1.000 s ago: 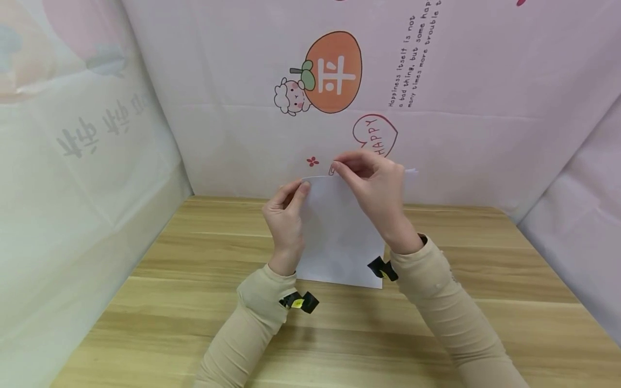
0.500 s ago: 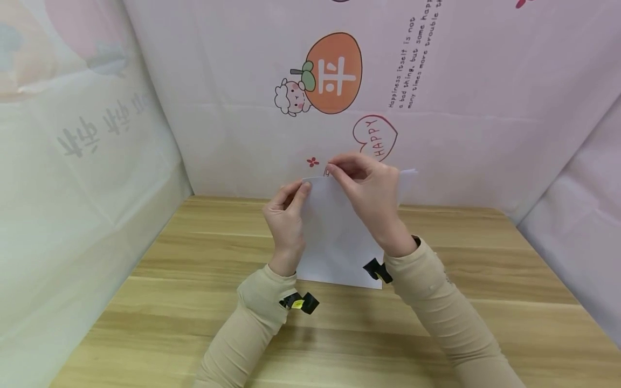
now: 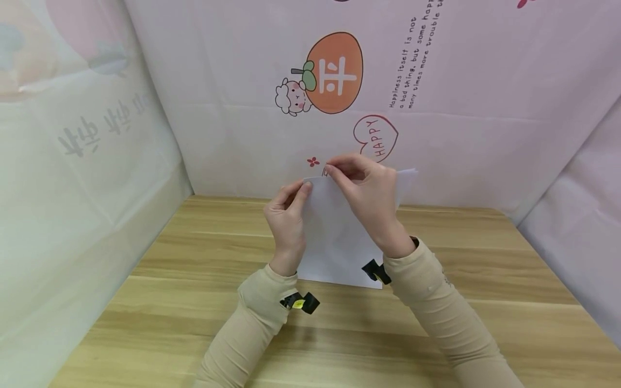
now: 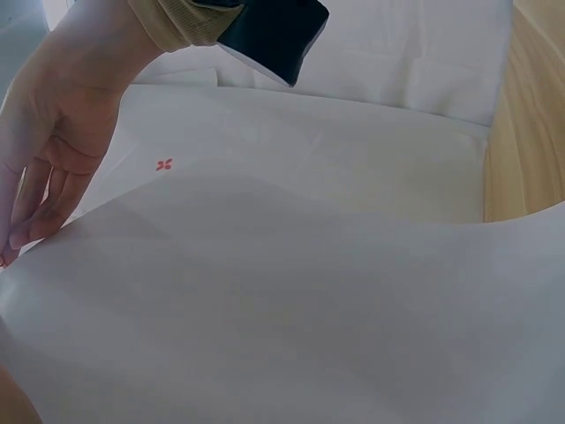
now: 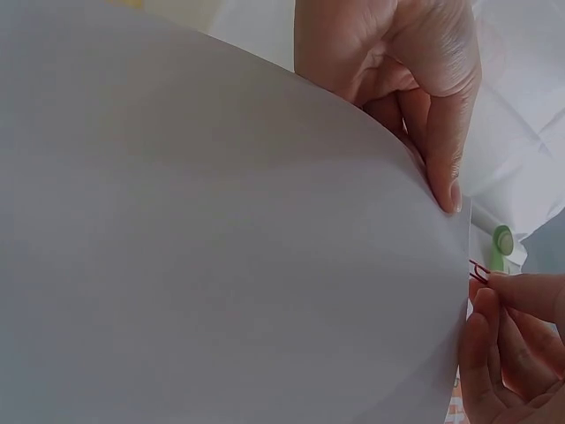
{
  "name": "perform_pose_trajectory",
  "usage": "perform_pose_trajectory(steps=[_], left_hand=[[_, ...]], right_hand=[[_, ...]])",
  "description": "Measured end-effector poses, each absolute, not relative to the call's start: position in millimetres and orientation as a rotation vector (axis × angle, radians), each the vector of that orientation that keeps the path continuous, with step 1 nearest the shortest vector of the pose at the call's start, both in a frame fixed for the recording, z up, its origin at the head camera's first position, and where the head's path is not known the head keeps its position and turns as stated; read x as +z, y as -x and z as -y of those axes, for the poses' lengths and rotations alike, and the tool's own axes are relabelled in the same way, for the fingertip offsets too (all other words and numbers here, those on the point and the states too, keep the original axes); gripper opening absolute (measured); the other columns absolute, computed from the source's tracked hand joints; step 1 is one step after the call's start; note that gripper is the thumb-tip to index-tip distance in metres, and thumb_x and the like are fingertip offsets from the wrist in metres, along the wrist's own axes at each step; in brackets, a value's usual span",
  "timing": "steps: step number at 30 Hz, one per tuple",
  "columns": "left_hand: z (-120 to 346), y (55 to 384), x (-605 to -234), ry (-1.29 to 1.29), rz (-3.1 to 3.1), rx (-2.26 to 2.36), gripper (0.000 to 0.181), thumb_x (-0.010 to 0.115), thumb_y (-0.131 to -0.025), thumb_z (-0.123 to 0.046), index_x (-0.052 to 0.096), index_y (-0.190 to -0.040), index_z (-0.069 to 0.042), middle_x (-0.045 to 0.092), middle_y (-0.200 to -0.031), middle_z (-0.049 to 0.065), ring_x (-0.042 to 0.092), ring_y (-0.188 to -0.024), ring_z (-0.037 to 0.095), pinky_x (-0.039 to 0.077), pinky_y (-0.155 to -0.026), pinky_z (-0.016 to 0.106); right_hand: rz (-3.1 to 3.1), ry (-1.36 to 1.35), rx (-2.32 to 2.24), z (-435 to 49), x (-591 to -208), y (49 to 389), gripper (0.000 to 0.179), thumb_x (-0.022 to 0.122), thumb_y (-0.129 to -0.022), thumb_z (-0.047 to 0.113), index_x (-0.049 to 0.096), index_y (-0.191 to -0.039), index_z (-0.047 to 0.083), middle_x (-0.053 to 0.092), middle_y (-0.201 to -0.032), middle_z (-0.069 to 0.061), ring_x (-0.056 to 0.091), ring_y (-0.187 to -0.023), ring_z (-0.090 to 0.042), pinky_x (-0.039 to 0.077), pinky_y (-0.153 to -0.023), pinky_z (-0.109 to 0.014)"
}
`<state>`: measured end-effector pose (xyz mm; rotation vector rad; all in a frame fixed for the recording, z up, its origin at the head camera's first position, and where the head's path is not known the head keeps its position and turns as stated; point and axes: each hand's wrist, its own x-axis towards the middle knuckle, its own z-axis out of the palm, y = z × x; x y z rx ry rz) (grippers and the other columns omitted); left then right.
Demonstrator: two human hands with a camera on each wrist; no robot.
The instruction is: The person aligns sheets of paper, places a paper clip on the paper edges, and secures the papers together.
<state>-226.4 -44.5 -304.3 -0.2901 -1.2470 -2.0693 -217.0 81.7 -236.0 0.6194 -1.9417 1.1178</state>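
White paper (image 3: 339, 242) stands upright in the head view, its lower edge down at the wooden table. My left hand (image 3: 286, 226) pinches its upper left corner between thumb and fingers. In my right hand (image 3: 373, 196) a small red paper clip (image 3: 325, 172) is held between thumb and forefinger, right at the paper's top edge. The right wrist view shows the paper clip (image 5: 478, 271) with its looped end toward the edge, just below the left thumb. From the left wrist, the sheet's broad face fills the lower part, with my right hand (image 4: 66, 132) at its far left edge.
The wooden table (image 3: 204, 312) spreads around both forearms. Behind it rises a white printed cloth backdrop (image 3: 233, 151), with further cloth walls at left and right. A white paper corner (image 3: 407, 173) sticks out behind the right hand.
My right hand has shifted a little left along the paper's top edge, carrying the paper clip nearer the left hand. The left hand and the paper have stayed nearly still.
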Motion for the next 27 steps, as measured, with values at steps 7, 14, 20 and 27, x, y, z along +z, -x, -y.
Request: perform_pose_trajectory(steps=[7, 14, 20, 27], left_hand=[[44.5, 224.4, -302.7, 0.289, 1.24, -2.074, 0.023, 0.076, -0.078, -0.006, 0.069, -0.092, 0.01, 0.069, -0.076, -0.009, 0.062, -0.074, 0.008, 0.05, -0.071, 0.02], [44.8, 223.2, -302.3, 0.281, 1.248, -2.074, 0.027, 0.076, -0.078, -0.007, 0.068, -0.094, 0.013, 0.068, -0.077, -0.009, 0.06, -0.073, 0.008, 0.048, -0.069, 0.019], [44.6, 224.7, -303.8, 0.288, 1.243, -2.07, 0.029, 0.077, -0.078, -0.009, 0.068, -0.094, 0.014, 0.068, -0.078, -0.007, 0.06, -0.073, 0.009, 0.049, -0.069, 0.019], [45.0, 224.0, -303.9, 0.284, 1.246, -2.052, 0.028, 0.076, -0.08, -0.012, 0.069, -0.094, 0.011, 0.068, -0.079, -0.006, 0.059, -0.076, 0.01, 0.048, -0.07, 0.019]], right_hand=[[1.922, -0.637, 1.118, -80.4, -236.4, 215.8, 0.013, 0.074, -0.083, 0.02, 0.074, -0.088, 0.008, 0.074, -0.081, -0.002, 0.068, -0.068, -0.009, 0.055, -0.068, -0.02], [1.921, -0.639, 1.122, -78.4, -238.0, 215.4, 0.011, 0.074, -0.083, 0.019, 0.074, -0.087, 0.008, 0.073, -0.08, -0.002, 0.068, -0.067, -0.01, 0.055, -0.068, -0.024], [1.929, -0.634, 1.114, -77.7, -238.9, 214.3, 0.01, 0.073, -0.084, 0.017, 0.074, -0.087, 0.008, 0.073, -0.08, -0.002, 0.067, -0.067, -0.01, 0.055, -0.068, -0.024], [1.92, -0.648, 1.099, -77.1, -239.7, 214.4, 0.01, 0.074, -0.083, 0.017, 0.074, -0.089, 0.009, 0.073, -0.08, -0.001, 0.066, -0.067, -0.01, 0.055, -0.068, -0.024]])
